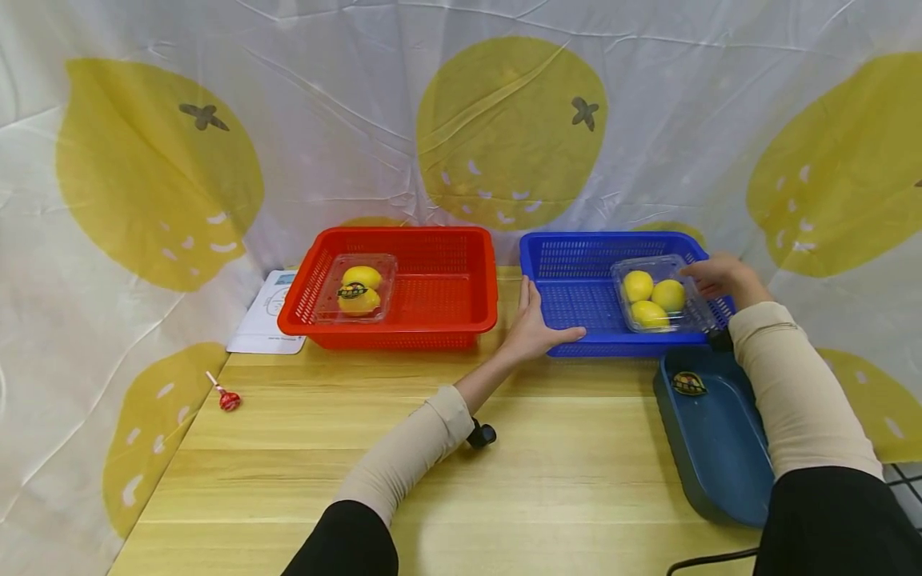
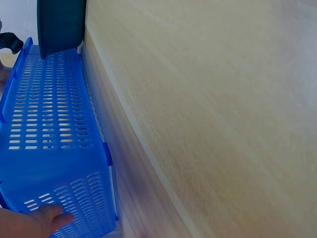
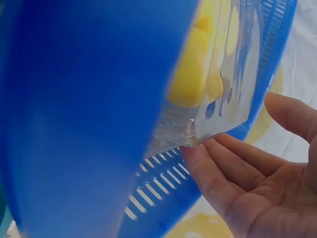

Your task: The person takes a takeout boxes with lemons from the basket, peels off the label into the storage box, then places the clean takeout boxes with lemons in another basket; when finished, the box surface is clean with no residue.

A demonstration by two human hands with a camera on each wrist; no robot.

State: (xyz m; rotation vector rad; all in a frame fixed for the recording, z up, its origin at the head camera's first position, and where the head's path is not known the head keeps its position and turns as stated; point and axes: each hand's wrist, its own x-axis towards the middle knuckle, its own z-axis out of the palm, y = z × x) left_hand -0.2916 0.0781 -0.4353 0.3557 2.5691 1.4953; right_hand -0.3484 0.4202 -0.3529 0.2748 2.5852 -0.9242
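Observation:
A blue perforated basket (image 1: 579, 308) stands at the back right of the table. In its right half sits a clear plastic box (image 1: 655, 298) with 3 yellow lemons. My left hand (image 1: 535, 326) is at the basket's front left corner, thumb stretched over the front rim. Its fingers rest against the outside of the end wall, as the left wrist view shows. My right hand (image 3: 247, 183) reaches over the basket's right end. Its nearly straight fingertips touch the box's lower corner, while the thumb stands apart from the box.
Left of the blue basket is a red basket (image 1: 439, 308) holding another clear box (image 1: 327, 302) with 2 lemons. A dark teal tray (image 1: 727, 456) with a lemon-shaped sticker (image 1: 689, 383) lies under my right forearm. A lollipop (image 1: 229, 400) and a paper sheet (image 1: 262, 324) lie at left.

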